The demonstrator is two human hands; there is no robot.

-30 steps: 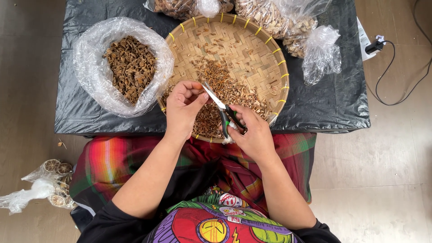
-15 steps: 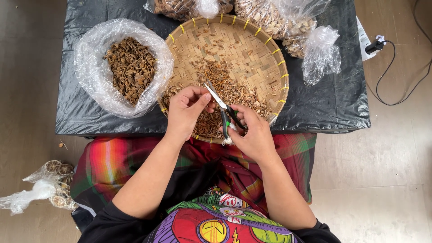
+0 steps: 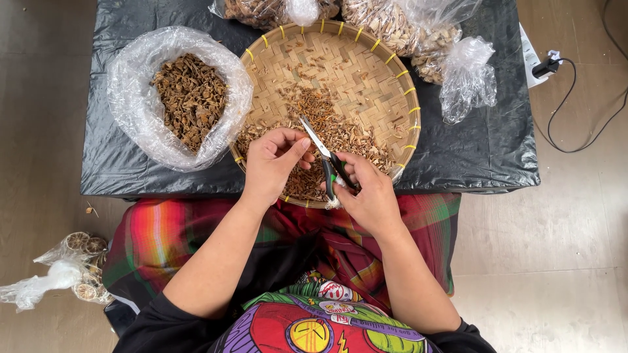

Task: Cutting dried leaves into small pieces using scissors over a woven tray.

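My right hand grips green-handled scissors, blades pointing up and left over a round woven bamboo tray. My left hand pinches a small brown dried piece right at the blades. The near half of the tray holds a heap of cut brown dried bits. Both hands hover over the tray's near edge, above my lap in a striped multicoloured cloth.
A clear plastic bag of dark dried pieces lies open to the left on a low table covered in black plastic. More clear bags sit behind the tray. A plug and cable lie right; a small bag on the floor left.
Almost nothing differs: my hands stay over the tray's near edge, with only slight finger and scissor movement around the small piece.
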